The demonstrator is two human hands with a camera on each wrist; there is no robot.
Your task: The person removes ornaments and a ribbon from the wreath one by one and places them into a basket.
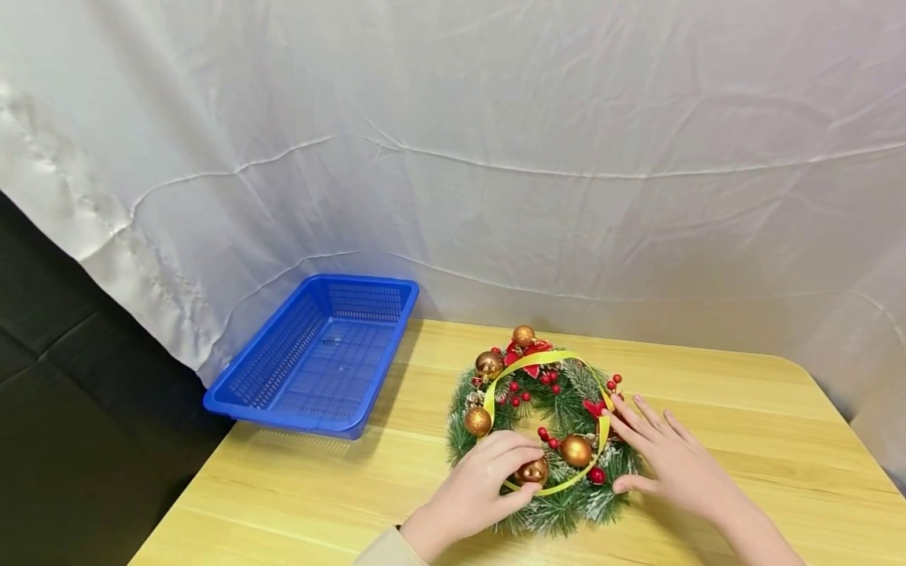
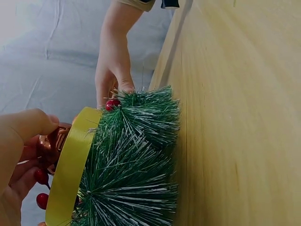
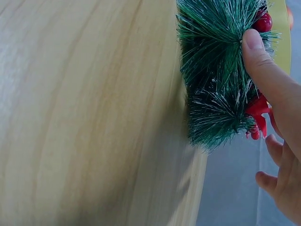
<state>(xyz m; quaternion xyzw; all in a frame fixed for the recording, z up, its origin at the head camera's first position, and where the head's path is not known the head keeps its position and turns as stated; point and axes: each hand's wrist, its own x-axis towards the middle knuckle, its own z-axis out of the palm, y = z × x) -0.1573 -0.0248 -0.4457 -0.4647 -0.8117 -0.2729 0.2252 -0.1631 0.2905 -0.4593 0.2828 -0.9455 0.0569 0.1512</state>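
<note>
A Christmas wreath [image 1: 559, 515] of frosted green needles lies on the table, with gold and copper balls, red berries and red flowers. Over it runs a loop of yellow ribbon [image 1: 538, 359]. My left hand [image 1: 481, 483] curls its thumb and fingers around a shiny copper ball [image 1: 532, 472] at the wreath's near left; in the left wrist view that ball [image 2: 49, 141] shows between thumb and fingers, beside the ribbon [image 2: 70, 165]. At the wreath's right side my right hand [image 1: 672, 468] spreads its fingers, the fingertips by the ribbon and a red flower. Its thumb touches the needles in the right wrist view.
A blue plastic basket [image 1: 382, 369] with slotted walls stands on the left of the wooden table [image 1: 750, 417], partly past its left edge. Behind the table hangs a pale grey cloth [image 1: 566, 236]. Dark cloth [image 1: 71, 393] covers the far left.
</note>
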